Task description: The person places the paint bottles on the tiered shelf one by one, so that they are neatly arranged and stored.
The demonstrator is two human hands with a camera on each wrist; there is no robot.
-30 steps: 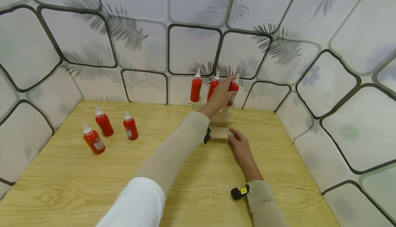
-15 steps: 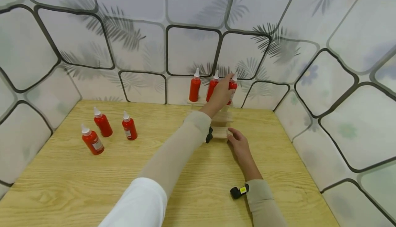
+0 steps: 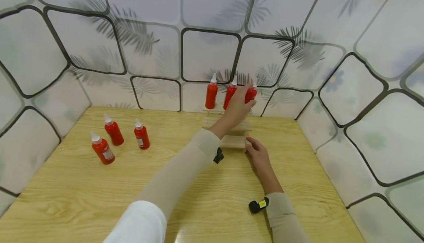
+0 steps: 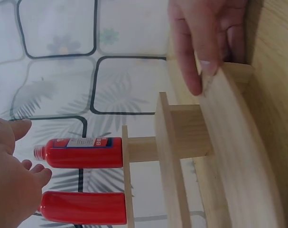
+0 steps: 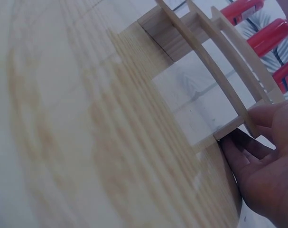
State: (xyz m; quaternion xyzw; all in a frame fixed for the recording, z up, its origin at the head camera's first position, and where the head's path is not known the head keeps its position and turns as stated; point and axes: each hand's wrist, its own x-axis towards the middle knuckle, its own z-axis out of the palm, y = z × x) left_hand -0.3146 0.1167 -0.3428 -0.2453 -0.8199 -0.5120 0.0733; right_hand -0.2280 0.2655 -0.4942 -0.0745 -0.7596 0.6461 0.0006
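A small three-step wooden rack (image 3: 233, 142) stands near the back wall. Three red squeeze bottles with white pointed caps stand upright in a row on its top step. Fingers spread, my left hand (image 3: 236, 106) is beside the rightmost bottle (image 3: 250, 95), partly covering the middle bottle (image 3: 229, 95). In the left wrist view, the thumb and fingers of my left hand (image 4: 13, 175) are apart around that bottle's cap end, off its red body (image 4: 84, 153). My right hand (image 3: 260, 158) grips the right end of the lowest step, thumb on top (image 4: 210, 64).
On the left of the wood-grain table (image 3: 99, 199) stand three more red bottles, the nearest (image 3: 103, 151), one behind it (image 3: 114, 132) and one to the right (image 3: 141, 136). Patterned wall covering (image 3: 152, 51) closes the back and sides.
My left hand has loosened from the rightmost bottle, its thumb drawing back and its wrist dropping slightly. The right hand keeps its grip on the rack.
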